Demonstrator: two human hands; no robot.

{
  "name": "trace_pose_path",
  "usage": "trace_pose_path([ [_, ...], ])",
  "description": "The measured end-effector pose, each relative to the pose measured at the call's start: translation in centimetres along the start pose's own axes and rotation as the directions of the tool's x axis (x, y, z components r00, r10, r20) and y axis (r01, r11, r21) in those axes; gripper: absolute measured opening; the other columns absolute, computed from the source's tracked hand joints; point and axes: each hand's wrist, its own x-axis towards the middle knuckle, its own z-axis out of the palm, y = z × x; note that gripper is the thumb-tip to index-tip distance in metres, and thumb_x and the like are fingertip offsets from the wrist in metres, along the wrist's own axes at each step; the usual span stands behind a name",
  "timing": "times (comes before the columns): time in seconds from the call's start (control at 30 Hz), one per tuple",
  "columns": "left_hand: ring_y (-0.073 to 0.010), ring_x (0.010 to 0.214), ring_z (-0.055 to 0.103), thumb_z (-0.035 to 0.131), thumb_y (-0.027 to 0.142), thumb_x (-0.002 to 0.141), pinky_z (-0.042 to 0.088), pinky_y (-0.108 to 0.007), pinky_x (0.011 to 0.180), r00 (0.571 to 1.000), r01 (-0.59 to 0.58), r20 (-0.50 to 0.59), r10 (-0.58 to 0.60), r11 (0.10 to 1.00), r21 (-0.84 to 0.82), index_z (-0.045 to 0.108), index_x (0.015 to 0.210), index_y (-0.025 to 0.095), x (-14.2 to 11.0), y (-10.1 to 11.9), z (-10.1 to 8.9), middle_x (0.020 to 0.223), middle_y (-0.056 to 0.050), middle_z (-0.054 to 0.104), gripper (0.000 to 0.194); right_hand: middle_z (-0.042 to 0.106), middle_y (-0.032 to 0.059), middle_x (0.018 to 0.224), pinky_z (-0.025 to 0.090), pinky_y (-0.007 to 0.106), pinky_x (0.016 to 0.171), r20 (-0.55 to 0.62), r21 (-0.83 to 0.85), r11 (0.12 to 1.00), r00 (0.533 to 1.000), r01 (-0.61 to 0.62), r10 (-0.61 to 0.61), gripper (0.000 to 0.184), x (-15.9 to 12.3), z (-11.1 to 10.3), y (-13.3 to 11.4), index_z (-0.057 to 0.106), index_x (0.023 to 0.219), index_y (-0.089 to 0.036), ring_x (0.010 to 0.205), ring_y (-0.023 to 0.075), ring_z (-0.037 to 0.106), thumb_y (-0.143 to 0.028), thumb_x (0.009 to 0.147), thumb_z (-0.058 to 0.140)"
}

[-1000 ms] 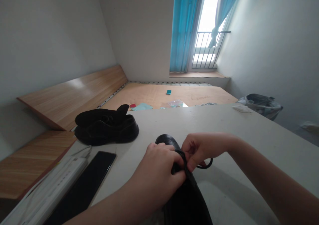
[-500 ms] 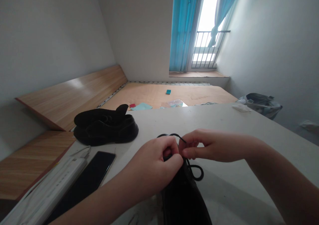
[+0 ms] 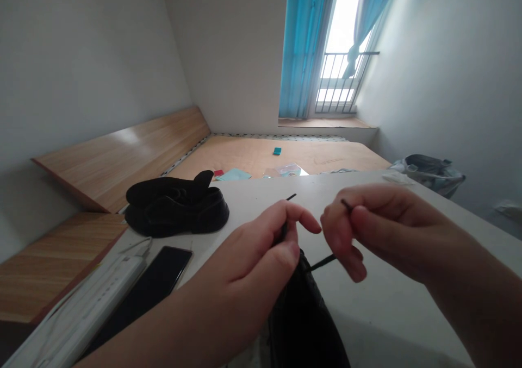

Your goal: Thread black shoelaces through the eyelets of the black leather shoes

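A black shoe [image 3: 304, 324] stands close in front of me on the white table, partly covered by my left hand. My right hand [image 3: 367, 224] is closed on a black shoelace [image 3: 322, 263], which runs from the shoe's right side into the fingers; a short end pokes out by the thumb. Over the top of the shoe, my left hand [image 3: 271, 248] has its fingers curled around another piece of lace, whose tip sticks up past the knuckles. Most of the lacing is hidden behind that hand.
Another black shoe [image 3: 179, 213] with an insole lying on it is at the left. Nearer are a phone [image 3: 165, 270] and a white power strip [image 3: 101, 297]. A bag-lined bin [image 3: 434, 175] stands beyond the white table's [image 3: 391, 303] right edge; a wooden bed board [image 3: 240, 150] lies behind.
My right hand has moved right and up, away from the shoe, drawing the lace out. The lace loop at the shoe's right side is gone. My left hand's fingers have loosened somewhat.
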Motion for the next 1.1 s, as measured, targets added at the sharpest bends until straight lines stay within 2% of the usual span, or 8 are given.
trace_pose_path([
  [0.2, -0.0159, 0.076, 0.058, 0.053, 0.023, 0.089, 0.044, -0.026, 0.067, 0.982, -0.145, 0.153, 0.111, 0.961, 0.237, 0.057, 0.094, 0.024, 0.3, 0.8, 0.4, 0.086, 0.002, 0.063, 0.007, 0.066, 0.0004, 0.073, 0.048, 0.022, 0.057, -0.058, -0.004, 0.987, 0.985, 0.161, -0.161, 0.026, -0.5, 1.4, -0.2, 0.073, 0.087, -0.024, 0.065, 0.0104, 0.057, -0.038, 0.098, 0.053],
  [0.33, -0.0125, 0.077, 0.059, 0.045, 0.021, 0.099, 0.045, -0.022, 0.07, 0.971, -0.215, 0.164, 0.172, 0.932, 0.293, 0.057, 0.087, 0.023, 0.4, 0.6, 0.7, 0.086, 0.005, 0.062, 0.017, 0.067, 0.0003, 0.086, 0.052, 0.02, 0.063, -0.162, -0.312, 0.939, 0.965, 0.147, -0.205, 0.019, -0.7, 2.1, -0.7, 0.076, 0.093, -0.029, 0.073, 0.0107, 0.062, -0.035, 0.096, 0.058],
  [0.43, -0.0105, 0.074, 0.057, 0.039, 0.02, 0.102, 0.044, -0.02, 0.07, 0.971, -0.239, 0.078, 0.227, 0.934, 0.264, 0.054, 0.081, 0.023, 0.4, 0.3, 0.8, 0.078, 0.006, 0.057, 0.026, 0.067, 0.0004, 0.111, 0.051, 0.023, 0.088, -0.179, -0.6, 0.793, 0.947, 0.109, -0.266, 0.021, -0.9, 1.9, -0.8, 0.072, 0.109, -0.033, 0.106, 0.0164, 0.062, -0.036, 0.097, 0.055],
  [0.5, -0.0096, 0.068, 0.052, 0.039, 0.023, 0.103, 0.042, -0.019, 0.065, 0.972, -0.234, 0.035, 0.232, 0.945, 0.229, 0.05, 0.077, 0.022, 0.3, 0.2, 0.8, 0.072, 0.007, 0.052, 0.028, 0.065, -0.0011, 0.121, 0.046, 0.025, 0.098, -0.142, -0.711, 0.701, 0.965, 0.057, -0.221, 0.025, -0.9, 1.5, -0.7, 0.067, 0.119, -0.034, 0.119, 0.0173, 0.056, -0.034, 0.099, 0.051],
  [0.6, -0.0098, 0.066, 0.048, 0.037, 0.028, 0.104, 0.04, -0.019, 0.062, 0.981, -0.192, 0.025, 0.191, 0.966, 0.172, 0.047, 0.075, 0.022, 0.3, 0.1, 0.9, 0.07, 0.007, 0.049, 0.031, 0.069, -0.0033, 0.114, 0.049, 0.024, 0.09, -0.093, -0.732, 0.681, 0.993, -0.016, -0.075, 0.025, -0.8, 0.7, -0.5, 0.064, 0.119, -0.034, 0.107, 0.0143, 0.062, -0.032, 0.101, 0.048],
  [0.73, -0.0106, 0.066, 0.047, 0.036, 0.031, 0.103, 0.038, -0.021, 0.061, 0.989, -0.146, 0.041, 0.142, 0.98, 0.136, 0.047, 0.073, 0.023, 0.4, 0.0, 1.0, 0.068, 0.007, 0.047, 0.033, 0.072, -0.0045, 0.091, 0.049, 0.021, 0.067, -0.139, -0.729, 0.676, 0.99, -0.11, 0.012, 0.017, -0.5, 0.0, -0.5, 0.068, 0.101, -0.028, 0.081, 0.0113, 0.064, -0.033, 0.098, 0.052],
  [0.83, -0.011, 0.066, 0.047, 0.036, 0.03, 0.103, 0.038, -0.022, 0.061, 0.99, -0.138, 0.047, 0.133, 0.983, 0.12, 0.047, 0.073, 0.023, 0.3, 0.1, 1.0, 0.069, 0.007, 0.048, 0.032, 0.069, -0.0052, 0.077, 0.044, 0.02, 0.057, -0.177, -0.745, 0.653, 0.984, -0.133, -0.002, 0.015, -0.4, -0.1, -0.5, 0.067, 0.087, -0.025, 0.067, 0.0093, 0.058, -0.031, 0.095, 0.056],
  [1.1, -0.0106, 0.063, 0.048, 0.036, 0.023, 0.101, 0.04, -0.021, 0.062, 0.979, -0.179, 0.129, 0.158, 0.969, 0.169, 0.044, 0.074, 0.022, 0.2, 0.8, 0.6, 0.069, 0.007, 0.048, 0.029, 0.063, -0.0044, 0.068, 0.042, 0.022, 0.054, -0.141, -0.729, 0.68, 0.99, -0.083, -0.031, 0.013, -0.5, 0.2, -0.9, 0.065, 0.076, -0.024, 0.061, 0.0106, 0.053, -0.018, 0.087, 0.06],
])
